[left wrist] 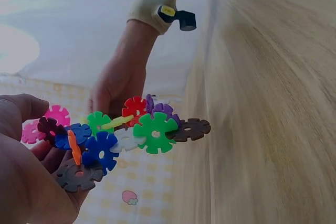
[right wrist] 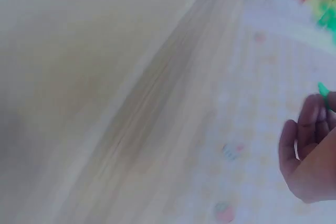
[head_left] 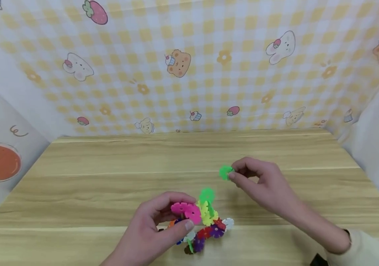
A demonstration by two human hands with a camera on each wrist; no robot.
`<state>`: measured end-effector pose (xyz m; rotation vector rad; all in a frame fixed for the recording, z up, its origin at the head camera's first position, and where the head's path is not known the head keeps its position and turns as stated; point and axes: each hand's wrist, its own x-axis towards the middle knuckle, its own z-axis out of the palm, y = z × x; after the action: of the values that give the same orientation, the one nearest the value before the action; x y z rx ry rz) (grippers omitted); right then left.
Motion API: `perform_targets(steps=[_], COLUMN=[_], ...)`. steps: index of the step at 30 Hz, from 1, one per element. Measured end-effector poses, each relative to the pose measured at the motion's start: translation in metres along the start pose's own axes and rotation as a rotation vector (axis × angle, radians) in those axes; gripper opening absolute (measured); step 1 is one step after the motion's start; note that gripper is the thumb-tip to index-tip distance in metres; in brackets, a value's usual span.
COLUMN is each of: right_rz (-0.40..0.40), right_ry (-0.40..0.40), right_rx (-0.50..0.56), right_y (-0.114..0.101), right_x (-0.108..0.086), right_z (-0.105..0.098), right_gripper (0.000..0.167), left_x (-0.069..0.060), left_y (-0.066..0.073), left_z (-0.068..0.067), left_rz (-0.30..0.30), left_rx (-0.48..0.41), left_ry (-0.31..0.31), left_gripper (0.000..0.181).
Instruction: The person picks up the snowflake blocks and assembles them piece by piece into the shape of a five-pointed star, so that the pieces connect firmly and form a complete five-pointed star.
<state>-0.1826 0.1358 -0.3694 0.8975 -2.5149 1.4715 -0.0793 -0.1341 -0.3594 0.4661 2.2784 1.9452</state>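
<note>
In the head view my left hand (head_left: pixel 157 225) pinches a pink notched disc (head_left: pixel 193 212) between thumb and fingers. That disc is part of a linked chain of flower-shaped snap discs (left wrist: pixel 156 133) in green, yellow, red, purple, blue, white, orange and brown. The left wrist view shows the chain fanning out from the palm above the tabletop. My right hand (head_left: pixel 264 181) is to the right of the chain and apart from it, holding a single green disc (head_left: pixel 225 172) by its edge between thumb and forefinger. In the right wrist view, only a sliver of this disc shows.
The wood-grain tabletop (head_left: pixel 109 162) extends beneath both hands. Behind it hangs a yellow checked cloth (head_left: pixel 202 85) with cartoon prints, and pale cloth walls (head_left: pixel 3 122) stand at the sides. A small black device (left wrist: pixel 181 18) sits on the right wrist.
</note>
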Motion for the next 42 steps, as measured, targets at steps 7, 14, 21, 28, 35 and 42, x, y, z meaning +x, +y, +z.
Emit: perform_targets(steps=[7,14,21,28,35,42], right_rz=[-0.275,-0.325,-0.201,-0.091,-0.106,-0.088], right_ry=[0.062,0.068,0.040,0.013,-0.035,-0.032], right_rx=[0.189,0.262,0.254,0.310,0.342,0.354], right_y=[-0.028,-0.038,-0.044,-0.048,-0.046,-0.043], right_x=[-0.035,-0.046,-0.051,-0.056,-0.057,-0.061], right_z=[0.014,0.029,0.033,0.038,0.039,0.038], right_gripper=[0.037,0.040,0.036,0.031,0.028,0.028], left_x=[-0.002,0.001,0.002,-0.002,-0.001,0.002], left_y=[0.000,-0.004,-0.003,-0.006,-0.006,-0.012], left_z=[0.003,0.003,0.009,0.011,0.010,0.014], left_rz=[0.038,0.108,0.085,0.049,0.042,0.123], left_rx=[-0.038,-0.020,-0.055,-0.173,-0.204,-0.194], left_ry=[-0.001,0.012,0.024,0.018,-0.024,-0.053], left_gripper=[0.025,0.028,0.031,0.028,0.029,0.029])
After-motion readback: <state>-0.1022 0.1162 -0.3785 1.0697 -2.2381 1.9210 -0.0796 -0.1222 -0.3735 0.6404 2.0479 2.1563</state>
